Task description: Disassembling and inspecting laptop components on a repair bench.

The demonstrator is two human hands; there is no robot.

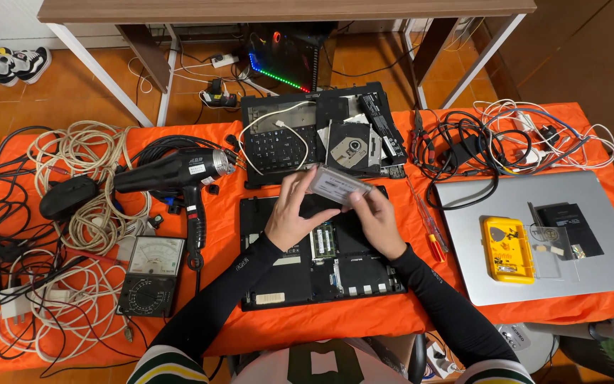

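Holding a flat grey drive (337, 185) between both hands above the opened laptop base (319, 250), the person has the left hand (294, 213) pinching its near edge and the right hand (374, 217) gripping its right end; each grip is closed on the drive. Risk noted: a slip would drop it onto the exposed memory module (323, 240) below. The drive's underside and connector are hidden (fingers cover them). Cables (72, 213) crowd the orange-covered desk (335, 323), and any snag could drag the multimeter (152, 276).
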